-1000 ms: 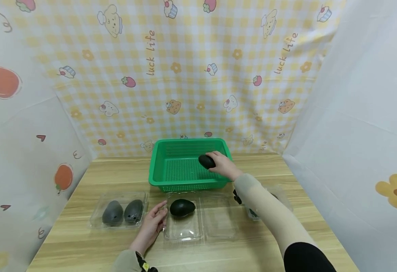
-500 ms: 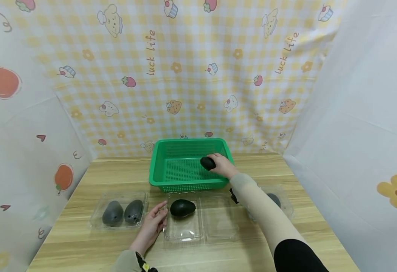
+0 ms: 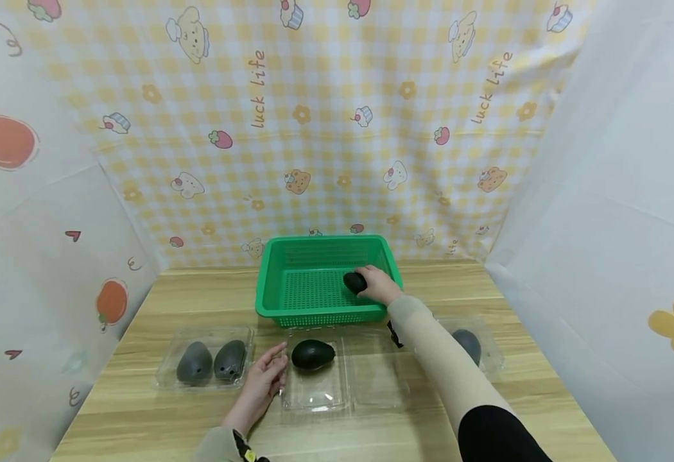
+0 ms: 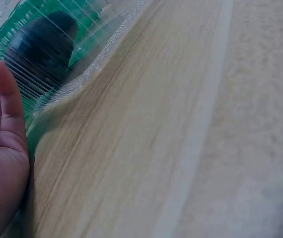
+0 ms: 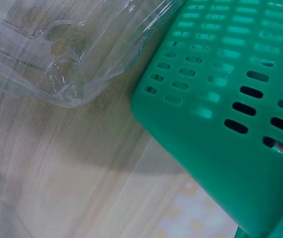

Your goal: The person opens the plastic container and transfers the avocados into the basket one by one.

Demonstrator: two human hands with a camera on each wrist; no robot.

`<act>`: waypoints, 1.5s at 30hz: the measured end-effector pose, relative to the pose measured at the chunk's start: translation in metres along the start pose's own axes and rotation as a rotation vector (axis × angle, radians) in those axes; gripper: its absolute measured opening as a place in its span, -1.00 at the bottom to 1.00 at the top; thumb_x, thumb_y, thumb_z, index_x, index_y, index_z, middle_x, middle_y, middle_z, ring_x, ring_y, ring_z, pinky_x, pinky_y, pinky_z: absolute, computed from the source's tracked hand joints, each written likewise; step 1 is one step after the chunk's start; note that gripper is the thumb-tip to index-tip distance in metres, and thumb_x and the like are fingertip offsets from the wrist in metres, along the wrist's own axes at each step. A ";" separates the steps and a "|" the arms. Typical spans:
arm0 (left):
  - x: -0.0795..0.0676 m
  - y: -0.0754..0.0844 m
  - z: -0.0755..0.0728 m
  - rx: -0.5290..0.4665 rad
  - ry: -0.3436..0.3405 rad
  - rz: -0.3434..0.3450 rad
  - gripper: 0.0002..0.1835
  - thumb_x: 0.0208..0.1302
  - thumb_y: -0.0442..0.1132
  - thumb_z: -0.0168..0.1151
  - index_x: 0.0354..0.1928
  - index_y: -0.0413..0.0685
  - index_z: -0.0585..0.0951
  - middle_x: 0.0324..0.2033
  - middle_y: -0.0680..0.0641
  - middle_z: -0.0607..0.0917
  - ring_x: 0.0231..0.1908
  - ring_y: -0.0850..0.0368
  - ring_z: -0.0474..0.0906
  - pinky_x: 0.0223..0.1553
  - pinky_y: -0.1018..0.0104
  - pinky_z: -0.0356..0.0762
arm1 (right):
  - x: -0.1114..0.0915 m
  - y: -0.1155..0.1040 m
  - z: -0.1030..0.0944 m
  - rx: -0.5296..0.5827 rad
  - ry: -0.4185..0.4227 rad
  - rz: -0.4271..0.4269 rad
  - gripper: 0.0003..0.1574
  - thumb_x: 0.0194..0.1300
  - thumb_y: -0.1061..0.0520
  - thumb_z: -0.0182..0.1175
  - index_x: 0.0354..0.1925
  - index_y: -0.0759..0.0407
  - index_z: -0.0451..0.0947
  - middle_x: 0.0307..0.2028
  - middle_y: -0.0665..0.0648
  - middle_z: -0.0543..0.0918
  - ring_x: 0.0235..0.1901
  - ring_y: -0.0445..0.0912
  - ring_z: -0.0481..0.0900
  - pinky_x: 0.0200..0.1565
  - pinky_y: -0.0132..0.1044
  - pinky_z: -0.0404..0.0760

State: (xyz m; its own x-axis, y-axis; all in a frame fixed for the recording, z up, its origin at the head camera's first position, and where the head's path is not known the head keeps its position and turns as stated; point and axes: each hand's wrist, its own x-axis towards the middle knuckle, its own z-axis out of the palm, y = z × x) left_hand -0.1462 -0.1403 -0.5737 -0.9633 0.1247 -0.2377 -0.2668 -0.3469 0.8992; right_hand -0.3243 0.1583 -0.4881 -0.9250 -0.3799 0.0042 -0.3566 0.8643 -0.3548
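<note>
My right hand (image 3: 379,286) grips a dark avocado (image 3: 355,282) inside the green basket (image 3: 319,317), over its right part. In the right wrist view the basket's slotted wall (image 5: 181,131) hides nearly all of that hand. My left hand (image 3: 262,382) lies on the table with fingers extended, fingertips right at the left edge of an opened clear clamshell box (image 3: 314,399). One dark avocado (image 3: 312,355) lies in the box's left half; the lid half (image 3: 376,378) lies flat to the right. In the left wrist view, the left hand (image 4: 5,144) is beside the box and its avocado (image 4: 44,47).
On the left, a clear box (image 3: 166,375) holds two greyish avocados (image 3: 194,364). Another clear box (image 3: 492,353) with a grey avocado (image 3: 467,345) stands on the right, partly behind the right forearm. A patterned curtain (image 3: 325,160) hangs behind the wooden table (image 3: 158,430).
My right hand has moved slightly down and to the right with the avocado. Its forearm has swung left, uncovering more of the right-hand box. My left hand has stayed beside the opened box.
</note>
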 end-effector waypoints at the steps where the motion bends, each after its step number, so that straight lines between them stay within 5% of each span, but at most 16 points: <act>1: 0.000 0.000 0.000 0.000 -0.001 0.003 -0.43 0.41 -0.27 0.13 0.39 -0.23 0.25 -0.55 0.08 0.45 -0.60 0.27 0.39 -0.57 0.46 0.41 | 0.000 0.000 0.001 -0.001 -0.007 0.003 -0.14 0.15 0.14 0.42 0.35 0.22 0.31 0.26 0.27 0.40 0.20 0.16 0.40 0.16 0.04 0.43; 20: -0.001 0.000 0.000 0.004 0.026 -0.007 -0.44 0.41 -0.31 0.11 0.39 -0.23 0.26 -0.53 0.07 0.45 -0.61 0.27 0.38 -0.58 0.46 0.40 | 0.005 0.003 0.008 -0.026 -0.138 0.037 -0.19 0.15 0.12 0.43 0.31 0.25 0.36 0.24 0.28 0.43 0.23 0.16 0.37 0.15 0.00 0.44; 45: 0.002 -0.002 -0.004 0.026 0.004 0.023 -0.44 0.41 -0.30 0.12 0.39 -0.24 0.26 -0.49 0.08 0.47 -0.59 0.28 0.38 -0.56 0.49 0.39 | 0.008 -0.002 0.003 0.000 -0.199 0.040 -0.18 0.18 0.15 0.39 0.35 0.26 0.32 0.26 0.29 0.42 0.23 0.18 0.37 0.15 0.03 0.44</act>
State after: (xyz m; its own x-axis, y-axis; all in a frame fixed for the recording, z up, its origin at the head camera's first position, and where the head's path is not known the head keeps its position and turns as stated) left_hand -0.1480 -0.1433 -0.5775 -0.9693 0.1129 -0.2184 -0.2437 -0.3248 0.9138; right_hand -0.3304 0.1528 -0.4902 -0.8943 -0.4029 -0.1950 -0.3200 0.8801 -0.3507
